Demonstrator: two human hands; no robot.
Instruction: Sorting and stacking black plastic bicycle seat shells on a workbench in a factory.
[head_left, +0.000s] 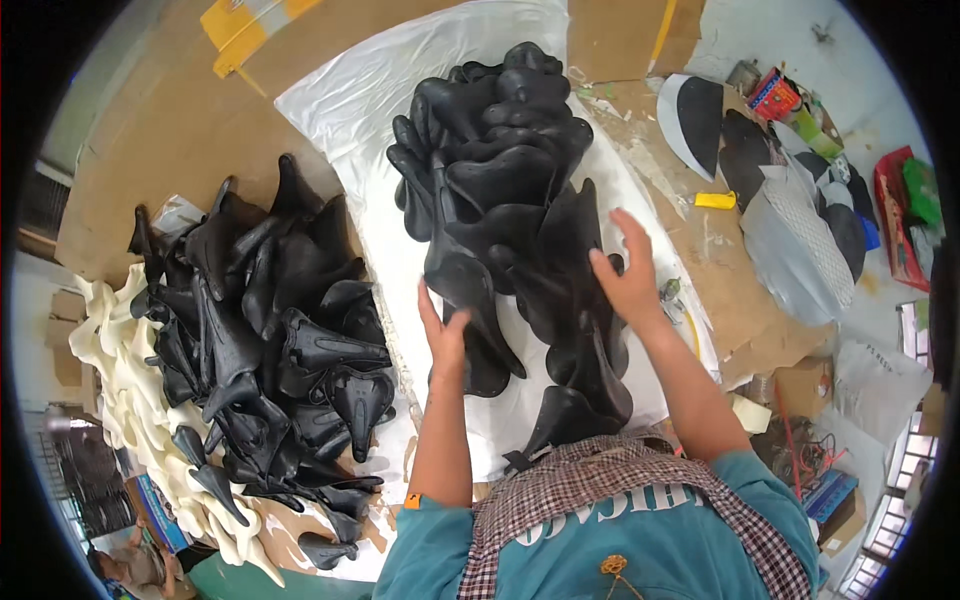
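A large heap of black bicycle saddles (500,180) lies on a white sheet (340,100) in front of me, overlapping in rows. My left hand (443,330) is at the heap's left side, fingers apart, next to a black saddle (480,310); whether it touches cannot be made out. On the opposite side my right hand (628,275) is spread wide, its thumb beside an upright saddle (575,235). Neither hand grips anything. Closest to my apron, more saddles (575,415) lean together at the sheet's near end.
To the left is a second pile of black saddles (250,300), some showing their undersides. Cream saddle-shaped pads (130,370) lie beyond it. Right of the sheet are a yellow object (715,201), a grey-white bag (800,250) and black-and-white cut panels (695,125). Someone else (140,570) is at the lower left.
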